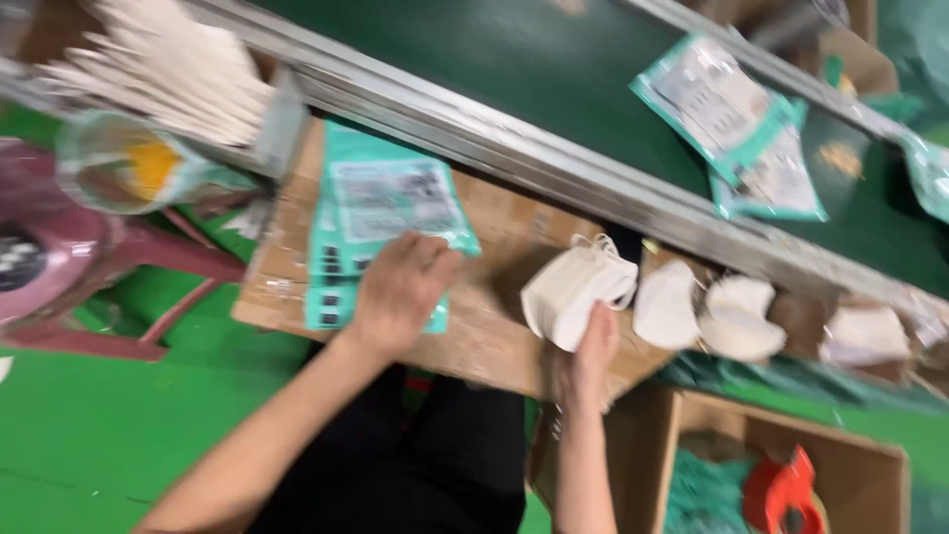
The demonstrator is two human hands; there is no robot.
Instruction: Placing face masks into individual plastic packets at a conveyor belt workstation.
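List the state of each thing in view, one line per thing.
left hand: flat on the teal pouch stack
teal pouch stack: lying on the wooden board
right hand: gripping the white mask stack
white mask stack: held upright
loose masks: lying on the board
pouches on belt: lying flat

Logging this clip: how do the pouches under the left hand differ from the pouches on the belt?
The pouches on the board lie stacked, with the left hand resting on them; the pouches on the belt lie untouched. The board stack sits on a wooden board, the belt pair on the dark green belt. The belt pair looks flatter, just overlapping. Both are teal-edged with pale fronts.
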